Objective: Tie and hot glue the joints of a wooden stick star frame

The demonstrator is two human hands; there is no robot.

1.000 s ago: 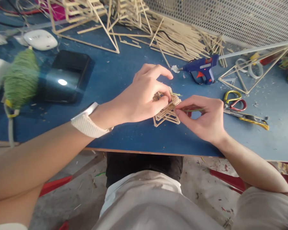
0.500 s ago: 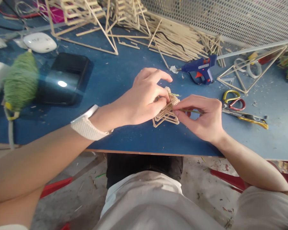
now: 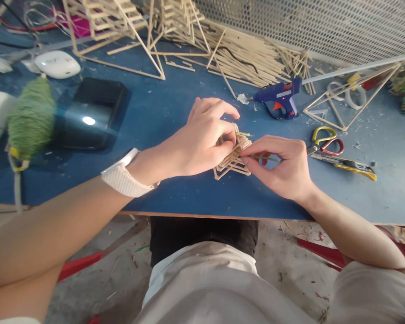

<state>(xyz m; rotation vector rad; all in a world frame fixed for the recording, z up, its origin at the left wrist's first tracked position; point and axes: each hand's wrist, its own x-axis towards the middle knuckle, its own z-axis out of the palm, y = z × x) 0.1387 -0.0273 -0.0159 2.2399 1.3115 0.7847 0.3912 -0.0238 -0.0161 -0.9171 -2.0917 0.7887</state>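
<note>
A small star-shaped frame of stacked wooden sticks (image 3: 234,168) lies on the blue table near its front edge. My left hand (image 3: 209,135) reaches over it, thumb and index finger closed on its upper part. My right hand (image 3: 280,164) pinches a thin green string (image 3: 265,158) at the right side of the frame, thumb and forefinger together. A short green end (image 3: 245,133) sticks out at the top of the star. Where the string runs between the sticks is hidden by my fingers.
Beyond my hands lies a blue glue gun (image 3: 278,97). Scissors (image 3: 326,139) and a yellow utility knife (image 3: 347,165) lie right. Leftward are a black phone-like device (image 3: 94,105), green yarn (image 3: 33,114) and a white mouse (image 3: 58,64). Loose sticks (image 3: 246,54) and stick frames (image 3: 114,27) fill the back.
The view has shifted very slightly. Both hands keep the same hold on the star frame and the string, with the right hand a touch further left.
</note>
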